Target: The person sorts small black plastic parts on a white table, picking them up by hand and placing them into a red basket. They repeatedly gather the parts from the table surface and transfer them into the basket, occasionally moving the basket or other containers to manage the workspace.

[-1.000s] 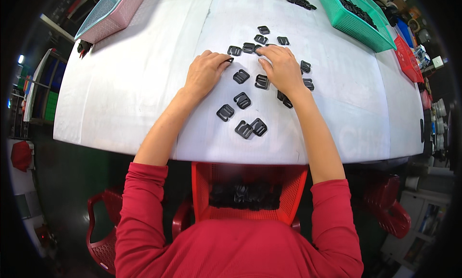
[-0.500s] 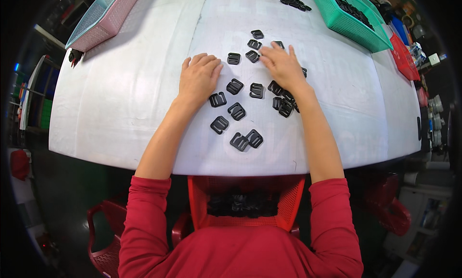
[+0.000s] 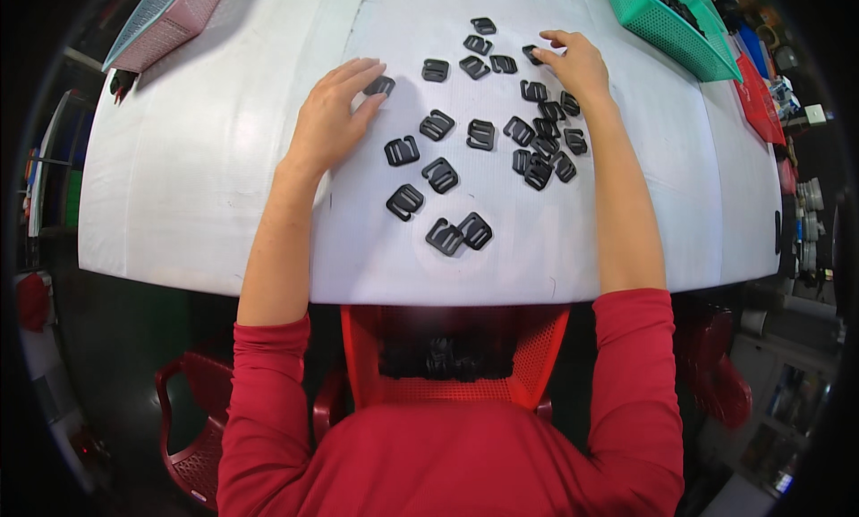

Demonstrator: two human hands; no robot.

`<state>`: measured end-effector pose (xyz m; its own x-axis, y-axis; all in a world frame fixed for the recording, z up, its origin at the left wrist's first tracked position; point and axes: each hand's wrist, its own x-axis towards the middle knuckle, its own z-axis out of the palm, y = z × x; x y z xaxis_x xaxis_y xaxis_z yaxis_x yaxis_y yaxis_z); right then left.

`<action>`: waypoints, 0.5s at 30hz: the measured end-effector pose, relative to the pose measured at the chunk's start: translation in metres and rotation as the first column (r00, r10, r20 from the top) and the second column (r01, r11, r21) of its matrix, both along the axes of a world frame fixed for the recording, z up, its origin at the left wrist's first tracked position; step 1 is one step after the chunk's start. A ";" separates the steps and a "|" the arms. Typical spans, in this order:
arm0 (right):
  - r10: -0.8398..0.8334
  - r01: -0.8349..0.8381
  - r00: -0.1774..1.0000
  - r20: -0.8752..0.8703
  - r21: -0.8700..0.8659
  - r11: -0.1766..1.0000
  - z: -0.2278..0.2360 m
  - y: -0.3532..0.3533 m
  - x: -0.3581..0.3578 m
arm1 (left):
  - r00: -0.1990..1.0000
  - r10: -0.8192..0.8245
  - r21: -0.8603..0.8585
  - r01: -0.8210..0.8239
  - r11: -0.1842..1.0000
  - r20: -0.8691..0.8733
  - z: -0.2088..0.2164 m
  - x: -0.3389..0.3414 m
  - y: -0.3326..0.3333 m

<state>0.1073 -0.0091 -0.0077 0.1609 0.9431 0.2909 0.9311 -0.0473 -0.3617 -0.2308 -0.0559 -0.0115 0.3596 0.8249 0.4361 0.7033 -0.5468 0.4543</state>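
Grip: right hand [image 3: 581,68] and left hand [image 3: 333,114] loosely curved, hold not tellable | black buckle [image 3: 530,54], upper centre-right of frame, is placed left of right hand (nearer), long axis part-covered | second buckle [image 3: 380,85], upper centre-left, is bordered by left hand

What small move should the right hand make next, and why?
The right hand should probably lower its fingers onto the black buckle by its thumb: the thumb already reaches that buckle, while the fingers are spread away from it.
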 end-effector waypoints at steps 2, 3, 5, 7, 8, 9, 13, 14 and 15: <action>0.160 -0.153 0.986 -0.043 0.136 0.979 0.007 -0.033 0.003 | 0.997 -0.069 0.041 0.070 0.997 -0.023 0.001 0.008 -0.002; 0.239 -0.223 0.969 -0.057 0.204 0.953 0.011 -0.054 0.003 | 0.994 -0.104 0.061 0.106 0.993 -0.033 0.002 0.014 -0.004; 0.286 -0.261 0.952 -0.106 0.199 0.945 0.016 -0.106 -0.019 | 0.972 -0.215 0.050 0.211 0.976 0.097 0.005 0.020 -0.010; 0.338 -0.334 0.941 0.029 0.256 0.907 0.007 -0.152 -0.035 | 0.951 -0.293 0.054 0.289 0.956 0.096 0.005 0.030 -0.021; 0.300 -0.314 0.949 0.094 0.225 0.923 0.002 -0.173 -0.040 | 0.941 -0.335 0.055 0.333 0.941 0.048 0.002 0.046 -0.030; 0.254 -0.284 0.953 0.167 0.194 0.939 0.000 -0.194 -0.041 | 0.923 -0.384 0.059 0.383 0.922 0.005 0.000 0.064 -0.036; 0.244 -0.273 0.953 0.181 0.158 0.949 0.001 -0.231 -0.050 | 0.880 -0.430 0.142 0.461 0.876 -0.201 -0.014 0.083 -0.044; 0.238 -0.262 0.960 0.147 0.173 0.950 0.001 -0.232 -0.049 | 0.879 -0.429 0.179 0.466 0.867 -0.210 -0.013 0.084 -0.044; 0.232 -0.251 0.966 0.114 0.197 0.948 0.002 -0.228 -0.048 | 0.878 -0.430 0.151 0.464 0.873 -0.210 -0.011 0.084 -0.043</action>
<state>0.0594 -0.2373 -0.0057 -0.0990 0.8674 0.4876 0.9339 0.2501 -0.2553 -0.1469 -0.0988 -0.0225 0.7499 0.4651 0.4704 0.4175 -0.8843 0.2088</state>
